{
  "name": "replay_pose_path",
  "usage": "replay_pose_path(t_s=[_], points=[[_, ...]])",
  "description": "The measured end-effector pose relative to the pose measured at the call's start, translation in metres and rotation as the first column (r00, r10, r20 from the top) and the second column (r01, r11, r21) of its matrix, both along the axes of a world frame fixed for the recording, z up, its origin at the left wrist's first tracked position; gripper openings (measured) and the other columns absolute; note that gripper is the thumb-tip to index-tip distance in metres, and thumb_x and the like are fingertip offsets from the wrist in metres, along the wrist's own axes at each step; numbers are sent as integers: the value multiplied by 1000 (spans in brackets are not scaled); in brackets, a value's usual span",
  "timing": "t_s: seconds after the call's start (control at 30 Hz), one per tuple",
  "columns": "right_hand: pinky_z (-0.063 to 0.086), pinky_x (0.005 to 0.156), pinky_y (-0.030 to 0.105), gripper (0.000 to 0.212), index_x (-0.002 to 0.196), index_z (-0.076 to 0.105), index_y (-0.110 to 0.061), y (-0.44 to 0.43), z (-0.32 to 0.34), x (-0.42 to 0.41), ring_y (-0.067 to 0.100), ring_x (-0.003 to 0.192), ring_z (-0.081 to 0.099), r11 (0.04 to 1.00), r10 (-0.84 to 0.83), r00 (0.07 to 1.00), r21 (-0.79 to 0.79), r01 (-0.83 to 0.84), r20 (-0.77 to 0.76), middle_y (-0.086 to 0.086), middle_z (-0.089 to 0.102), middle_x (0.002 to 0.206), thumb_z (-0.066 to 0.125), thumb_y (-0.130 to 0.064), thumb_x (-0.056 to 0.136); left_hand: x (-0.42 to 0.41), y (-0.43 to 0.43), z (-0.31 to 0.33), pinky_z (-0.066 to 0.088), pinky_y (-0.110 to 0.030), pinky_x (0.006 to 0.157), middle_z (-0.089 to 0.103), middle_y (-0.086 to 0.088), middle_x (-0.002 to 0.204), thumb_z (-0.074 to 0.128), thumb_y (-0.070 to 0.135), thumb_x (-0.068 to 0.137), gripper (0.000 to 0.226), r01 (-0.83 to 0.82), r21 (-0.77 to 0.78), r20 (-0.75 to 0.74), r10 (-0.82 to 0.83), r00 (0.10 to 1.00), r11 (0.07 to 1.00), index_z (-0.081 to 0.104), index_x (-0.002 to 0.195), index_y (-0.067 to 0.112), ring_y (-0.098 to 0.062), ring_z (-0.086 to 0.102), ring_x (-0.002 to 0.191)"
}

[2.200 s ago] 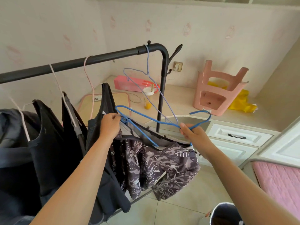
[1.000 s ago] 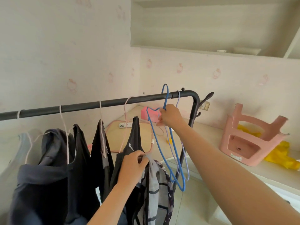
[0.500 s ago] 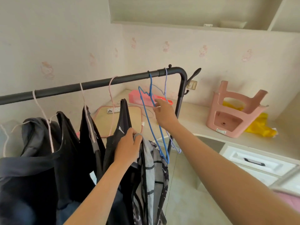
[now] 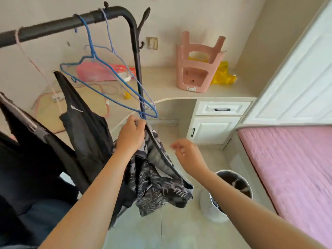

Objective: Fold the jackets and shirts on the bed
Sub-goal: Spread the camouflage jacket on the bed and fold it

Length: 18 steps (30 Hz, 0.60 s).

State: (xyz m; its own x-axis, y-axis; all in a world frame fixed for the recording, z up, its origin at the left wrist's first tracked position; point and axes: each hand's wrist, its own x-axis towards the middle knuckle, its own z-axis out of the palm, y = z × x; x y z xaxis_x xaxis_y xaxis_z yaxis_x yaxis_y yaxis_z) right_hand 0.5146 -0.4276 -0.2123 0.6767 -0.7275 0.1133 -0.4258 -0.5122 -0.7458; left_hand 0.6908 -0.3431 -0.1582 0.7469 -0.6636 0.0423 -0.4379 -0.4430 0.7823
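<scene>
One patterned jacket (image 4: 158, 191) is hanging lengthwise down from the left hand (image 4: 132, 135), which is gripping its collar just below the blue hanger (image 4: 92, 54) on the rail (image 4: 53, 26). The right hand (image 4: 186, 153) is hovering empty, fingers loosely curled, just right of the cloth and nearer the bed (image 4: 291, 168), whose left edge is lying farther right.

The grey-and-black patterned fabric jacket (image 4: 158, 191) hung crumpled from the left hand (image 4: 131, 135) gripping its top edge; black fabric garments (image 4: 86, 130) hung just beside it.
</scene>
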Motion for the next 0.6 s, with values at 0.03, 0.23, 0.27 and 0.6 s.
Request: replay_pose_path(t_s=[0.03,0.23,0.27,0.6], points=[[49,79,22,24,98,67,-17,-2,-13,-20,11,86,60,999,-33,998,19,34,-45,-3,66,98,48,-4,91,-11,-2,0,34,-38,64,49,-4,73,36,30,98,25,21,7,-12,-21,1000,1000,47,97,8,-27,49,71],[43,80,22,42,113,55,-17,-12,-105,-161,20,95,56,923,-116,898,287,255,-424,1,56,103,44,10,83,-84,-18,4,33,-36,62,47,-4,73,38,30,98,27,153,21,-10,-152,988,988,47,92,5,-24,47,71],[41,82,20,44,112,54,-22,-13,-116,-187,21,101,57,913,-98,886,313,261,-454,0,56,105,45,10,83,-99,-23,7,32,-35,61,46,-3,73,38,29,98,27,170,17,4,-170,985,985,46,90,5,-22,47,70],[54,91,39,21,98,65,-24,51,-118,-354,18,98,64,632,-394,907,673,385,-149,-1,69,105,75,-30,80,-276,-54,26,33,-30,58,44,1,74,34,28,98,23,275,-65,27,-274,961,959,44,89,10,-18,47,70]])
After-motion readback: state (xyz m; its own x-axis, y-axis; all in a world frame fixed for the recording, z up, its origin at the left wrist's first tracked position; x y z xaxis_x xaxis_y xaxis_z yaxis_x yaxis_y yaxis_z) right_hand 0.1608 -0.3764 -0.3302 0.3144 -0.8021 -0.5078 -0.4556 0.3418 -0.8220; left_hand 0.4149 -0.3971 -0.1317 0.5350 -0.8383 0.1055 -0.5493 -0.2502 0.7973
